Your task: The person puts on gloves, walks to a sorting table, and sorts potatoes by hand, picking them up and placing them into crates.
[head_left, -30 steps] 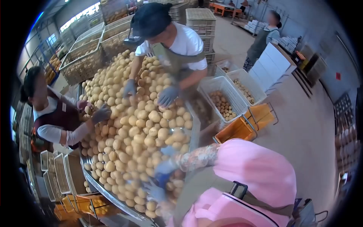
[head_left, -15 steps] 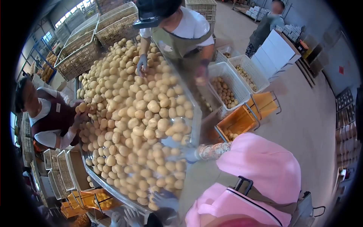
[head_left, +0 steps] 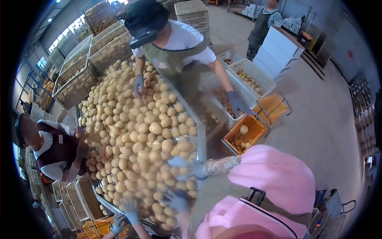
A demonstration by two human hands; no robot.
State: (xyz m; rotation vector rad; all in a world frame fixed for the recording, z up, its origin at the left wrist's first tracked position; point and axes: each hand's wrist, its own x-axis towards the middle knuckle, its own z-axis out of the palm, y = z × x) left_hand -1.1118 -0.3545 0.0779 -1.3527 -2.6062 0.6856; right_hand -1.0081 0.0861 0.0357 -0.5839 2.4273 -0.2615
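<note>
Tan potatoes (head_left: 154, 128), pink sleeve (head_left: 272, 169), blue-grey glove (head_left: 199, 170), orange basket (head_left: 255, 126), cuff (head_left: 225, 164) perhaps floral

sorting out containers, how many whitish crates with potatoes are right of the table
3: front crate beside the orange bin, middle crate to its right, back crate behind them; more may be hidden.

"Any writing you can make out?"

"One number: a "30" on the small black-and-orange box (head_left: 305, 39), just behind the tall white stack of flat-sided boxes (head_left: 277, 52)."

"What about the small red rectangular sign (head_left: 350, 54) on the grey wall (head_left: 338, 36)?"

"It shows as a plain patch of red; too small and blurred to read."

"And the little white rectangular label (head_left: 60, 139) on the chest of that dark maroon apron (head_left: 68, 148), at the left?"

"Clearly a label, but whatever it says is too tiny for me."

"So just the "30", then."
</note>
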